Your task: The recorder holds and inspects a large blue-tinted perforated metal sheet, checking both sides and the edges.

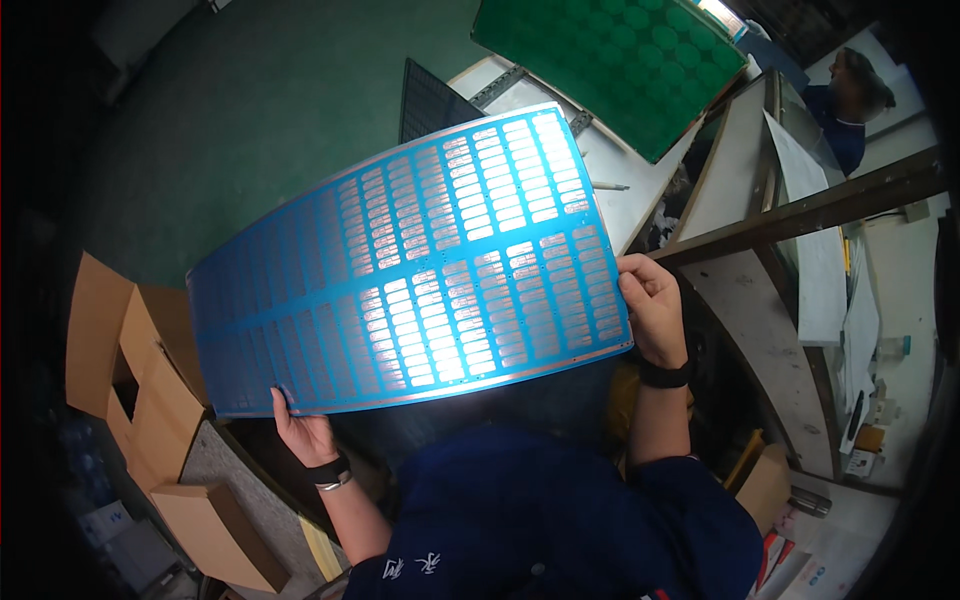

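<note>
A large blue circuit board panel (405, 272) is held up in front of me, tilted, with rows of shiny rounded metallic patterns across it. Light glares off its middle and upper right part. My left hand (303, 436) grips the lower edge toward the left, its thumb on the face and the other fingers mostly behind. At the right edge, my right hand (655, 308) pinches the panel between thumb and fingers. Both wrists wear dark bands.
Beyond the panel stands a white table (645, 190) with a pen (610, 186) and a green board (610, 75) with round marks. A dark panel (432, 105) leans there. Cardboard boxes (165, 400) stand at left. Wooden-framed shelving (760, 350) is at right; another person (838, 115) is farther off.
</note>
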`<action>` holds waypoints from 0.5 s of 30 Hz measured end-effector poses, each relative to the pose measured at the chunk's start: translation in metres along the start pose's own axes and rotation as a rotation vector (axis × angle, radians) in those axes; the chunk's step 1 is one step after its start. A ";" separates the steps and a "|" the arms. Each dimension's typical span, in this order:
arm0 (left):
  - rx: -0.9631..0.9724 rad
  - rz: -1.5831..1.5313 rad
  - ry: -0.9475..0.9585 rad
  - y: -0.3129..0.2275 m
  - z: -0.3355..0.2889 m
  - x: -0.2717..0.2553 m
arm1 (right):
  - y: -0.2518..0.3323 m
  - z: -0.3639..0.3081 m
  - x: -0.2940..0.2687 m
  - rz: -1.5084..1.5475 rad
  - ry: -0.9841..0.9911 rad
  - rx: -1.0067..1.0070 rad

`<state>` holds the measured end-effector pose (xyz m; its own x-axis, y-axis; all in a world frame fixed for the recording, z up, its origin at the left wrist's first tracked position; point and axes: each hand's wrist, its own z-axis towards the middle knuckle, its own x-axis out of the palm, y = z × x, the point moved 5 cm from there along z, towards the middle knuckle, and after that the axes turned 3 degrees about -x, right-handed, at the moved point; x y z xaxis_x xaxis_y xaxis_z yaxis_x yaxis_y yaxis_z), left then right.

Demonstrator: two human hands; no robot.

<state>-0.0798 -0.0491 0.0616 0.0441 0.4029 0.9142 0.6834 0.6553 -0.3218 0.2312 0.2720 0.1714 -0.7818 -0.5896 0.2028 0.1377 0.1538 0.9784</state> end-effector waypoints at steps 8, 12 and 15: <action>0.076 0.008 -0.034 -0.002 0.000 -0.002 | 0.009 -0.009 -0.001 -0.119 0.110 -0.018; 0.103 0.040 -0.047 -0.003 0.001 -0.005 | 0.014 -0.012 -0.001 -0.175 0.133 -0.021; 0.127 0.067 -0.067 -0.003 0.003 -0.007 | 0.018 -0.013 -0.002 -0.177 0.133 -0.011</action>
<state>-0.0838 -0.0519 0.0556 0.0349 0.4872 0.8726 0.5827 0.6994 -0.4138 0.2432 0.2653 0.1894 -0.7077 -0.7059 0.0304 0.0129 0.0301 0.9995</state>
